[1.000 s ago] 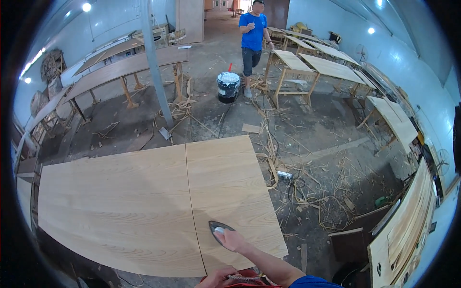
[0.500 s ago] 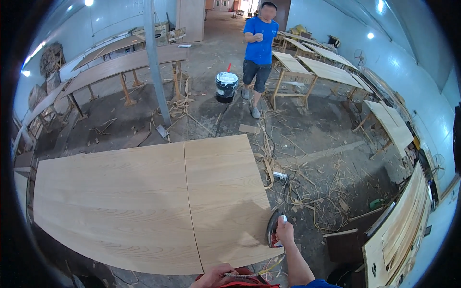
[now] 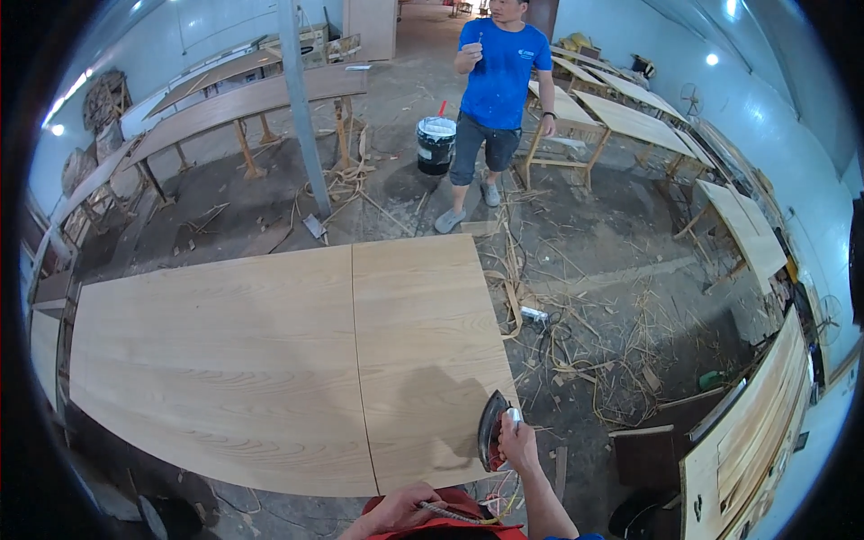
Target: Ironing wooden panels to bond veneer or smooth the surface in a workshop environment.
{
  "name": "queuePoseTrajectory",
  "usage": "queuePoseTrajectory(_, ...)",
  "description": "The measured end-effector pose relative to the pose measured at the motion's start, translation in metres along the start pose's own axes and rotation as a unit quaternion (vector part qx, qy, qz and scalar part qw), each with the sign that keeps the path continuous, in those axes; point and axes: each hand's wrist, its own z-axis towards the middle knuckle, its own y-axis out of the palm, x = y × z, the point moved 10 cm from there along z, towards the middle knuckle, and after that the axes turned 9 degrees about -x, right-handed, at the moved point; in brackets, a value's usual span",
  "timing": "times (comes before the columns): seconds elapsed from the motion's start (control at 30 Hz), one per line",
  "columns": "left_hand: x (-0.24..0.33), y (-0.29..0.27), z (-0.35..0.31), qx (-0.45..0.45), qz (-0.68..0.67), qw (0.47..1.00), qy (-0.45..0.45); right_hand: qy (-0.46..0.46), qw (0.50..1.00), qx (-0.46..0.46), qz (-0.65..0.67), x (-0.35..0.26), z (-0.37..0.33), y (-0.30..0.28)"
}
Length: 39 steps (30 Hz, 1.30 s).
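My right hand (image 3: 517,442) is wrapped round the handle of a clothes iron (image 3: 489,432), a dark-plated one with red on its body. The iron rests at the right edge of a pale wood-grain panel (image 3: 225,360), near its front right corner. A dark seam runs across the panel, left of the iron. At the panel's front edge, my left hand (image 3: 403,509) is closed on the iron's braided cord (image 3: 450,516), close to my body. Yellow and pale wires trail between the cord and the iron.
A person in a blue shirt (image 3: 504,76) stands beyond the panel, holding up something small and thin. A black bucket (image 3: 436,153) with white contents stands beside them. Wood strips (image 3: 621,342) litter the floor at right. A grey post (image 3: 304,108) rises behind the panel; trestle tables (image 3: 630,121) line both sides.
My right hand has moved the iron slightly left and up, further onto the panel. The person in blue has walked closer. My left hand stays at the front edge with the cord.
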Motion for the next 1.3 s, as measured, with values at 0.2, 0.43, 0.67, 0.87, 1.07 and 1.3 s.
queuePoseTrajectory(0.2, -0.004, 0.003, -0.003, -0.003, 0.01, 1.0, -0.03, -0.046, 0.996, -0.008, -0.073, 0.024, 0.015, 0.0)
queuePoseTrajectory(0.43, -0.007, -0.003, -0.008, 0.027, 0.037, 0.998, -0.04, -0.032, 0.995, -0.003, -0.096, -0.013, -0.007, 0.009)
queuePoseTrajectory(0.67, -0.013, -0.008, -0.01, 0.064, 0.049, 0.996, -0.042, -0.026, 0.998, -0.032, -0.053, -0.02, -0.012, 0.022)
queuePoseTrajectory(0.87, -0.016, -0.006, -0.015, 0.07, 0.048, 0.996, -0.037, -0.001, 0.998, -0.061, -0.008, -0.035, -0.018, 0.035)
queuePoseTrajectory(1.07, -0.016, -0.003, -0.019, 0.065, 0.058, 0.996, -0.033, -0.019, 0.998, -0.064, -0.012, -0.039, -0.024, 0.037)
queuePoseTrajectory(1.3, -0.01, -0.002, -0.02, 0.043, 0.067, 0.996, -0.035, -0.029, 0.997, -0.069, -0.009, -0.027, -0.021, 0.035)
